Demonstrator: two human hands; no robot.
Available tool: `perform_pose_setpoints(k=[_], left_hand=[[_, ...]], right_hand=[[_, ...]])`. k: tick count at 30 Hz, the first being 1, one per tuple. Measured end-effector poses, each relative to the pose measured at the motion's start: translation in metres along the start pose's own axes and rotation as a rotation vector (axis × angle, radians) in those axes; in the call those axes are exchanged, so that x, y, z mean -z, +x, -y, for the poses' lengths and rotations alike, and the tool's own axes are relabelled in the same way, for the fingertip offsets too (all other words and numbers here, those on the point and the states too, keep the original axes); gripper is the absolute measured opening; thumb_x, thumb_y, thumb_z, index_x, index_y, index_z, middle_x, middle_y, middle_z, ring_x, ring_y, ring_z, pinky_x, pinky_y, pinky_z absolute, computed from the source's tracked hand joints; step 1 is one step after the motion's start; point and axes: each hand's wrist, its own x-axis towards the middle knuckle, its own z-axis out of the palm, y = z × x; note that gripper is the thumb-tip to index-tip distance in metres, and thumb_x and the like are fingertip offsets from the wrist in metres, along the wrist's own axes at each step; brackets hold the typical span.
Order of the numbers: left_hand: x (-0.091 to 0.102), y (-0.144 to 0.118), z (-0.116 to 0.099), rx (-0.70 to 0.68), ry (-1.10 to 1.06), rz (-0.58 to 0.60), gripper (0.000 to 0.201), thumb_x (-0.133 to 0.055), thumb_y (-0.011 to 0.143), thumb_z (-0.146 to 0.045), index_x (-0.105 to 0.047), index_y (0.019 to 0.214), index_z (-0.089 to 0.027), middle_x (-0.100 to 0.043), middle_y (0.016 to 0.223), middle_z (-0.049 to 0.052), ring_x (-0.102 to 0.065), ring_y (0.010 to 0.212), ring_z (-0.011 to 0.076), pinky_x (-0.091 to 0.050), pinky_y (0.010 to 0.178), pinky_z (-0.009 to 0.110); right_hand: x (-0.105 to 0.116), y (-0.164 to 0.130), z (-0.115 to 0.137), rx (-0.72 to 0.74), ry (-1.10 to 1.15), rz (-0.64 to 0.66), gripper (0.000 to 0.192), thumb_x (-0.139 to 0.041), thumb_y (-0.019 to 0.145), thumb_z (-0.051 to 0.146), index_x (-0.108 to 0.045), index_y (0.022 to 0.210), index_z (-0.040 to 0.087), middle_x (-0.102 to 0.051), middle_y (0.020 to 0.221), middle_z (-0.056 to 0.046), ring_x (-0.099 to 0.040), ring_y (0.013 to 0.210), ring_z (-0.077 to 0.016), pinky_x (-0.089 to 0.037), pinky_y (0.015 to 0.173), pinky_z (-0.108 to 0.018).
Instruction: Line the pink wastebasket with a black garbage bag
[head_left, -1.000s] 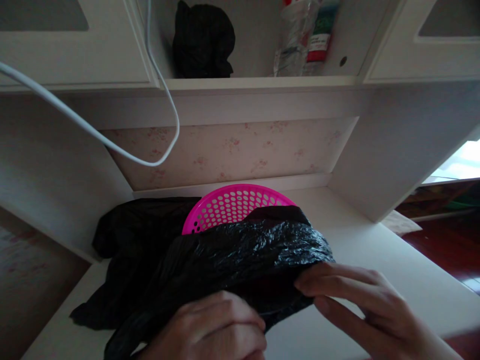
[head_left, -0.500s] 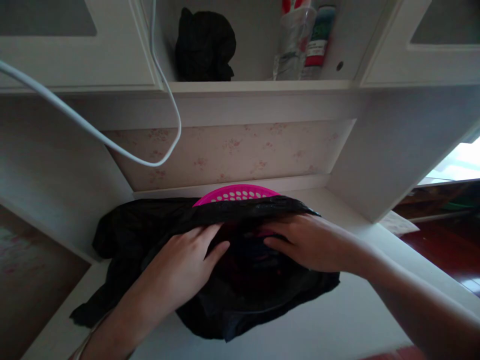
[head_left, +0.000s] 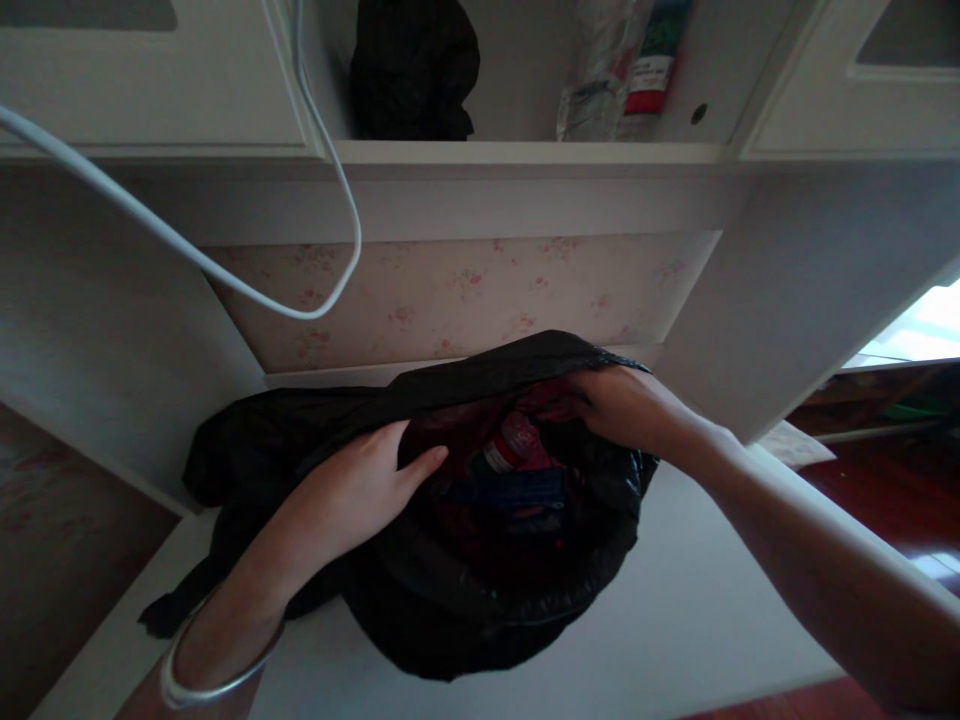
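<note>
One black plastic bag (head_left: 480, 610), glossy and crumpled, sits on the white surface (head_left: 675, 640) between both hands, mouth held wide. Inside: a red-labelled bottle (head_left: 510, 447) and dark red and blue items, unclear. Left hand (head_left: 352, 495) pinches the near-left rim; right hand (head_left: 630, 405) grips the far-right rim, lifted.

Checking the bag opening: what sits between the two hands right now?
Head view: between the left hand and right hand gapes the black bag's open mouth, showing a red-labelled bottle and other dark items too dim to identify.
</note>
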Motion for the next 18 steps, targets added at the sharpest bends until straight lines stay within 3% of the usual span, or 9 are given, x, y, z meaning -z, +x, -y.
perform_pose_setpoints(k=[3,7,12,18], left_hand=[[0.005,0.010,0.007,0.030,-0.073,0.029,0.060,-0.052,0.101,-0.062,-0.064,0.141,-0.019,-0.073,0.139,0.014,-0.070,0.126,0.0338,-0.050,0.112,0.047],[0.009,0.025,0.017,-0.013,-0.153,-0.002,0.062,-0.056,0.099,-0.061,-0.066,0.141,-0.017,-0.074,0.138,0.013,-0.069,0.126,0.0335,-0.047,0.114,0.046],[-0.002,0.047,0.041,0.035,-0.603,0.022,0.065,-0.076,0.086,-0.062,-0.071,0.138,-0.023,-0.070,0.145,0.008,-0.064,0.134,0.0329,-0.040,0.122,0.044],[-0.026,0.070,0.062,0.187,-0.867,0.166,0.073,-0.053,0.091,-0.079,-0.079,0.116,-0.015,-0.082,0.115,0.017,-0.079,0.107,0.0355,-0.061,0.099,0.051]], right_hand=[[-0.006,0.018,-0.015,-0.032,0.097,0.020,0.049,-0.056,0.094,0.013,-0.068,0.141,0.019,-0.063,0.148,-0.019,-0.060,0.138,-0.0452,-0.048,0.115,-0.063],[-0.021,0.040,-0.024,0.025,0.300,0.099,0.044,-0.060,0.100,0.026,-0.066,0.144,0.021,-0.067,0.145,-0.012,-0.064,0.134,-0.0348,-0.049,0.119,-0.049],[-0.039,0.056,-0.018,-0.020,0.628,0.213,0.047,-0.051,0.107,0.047,-0.064,0.145,0.023,-0.077,0.127,-0.008,-0.077,0.102,-0.0270,-0.065,0.095,-0.044],[-0.039,0.072,-0.014,-0.134,0.905,0.323,0.052,-0.047,0.107,0.058,-0.072,0.135,0.022,-0.076,0.131,-0.010,-0.076,0.111,-0.0269,-0.062,0.105,-0.045]])
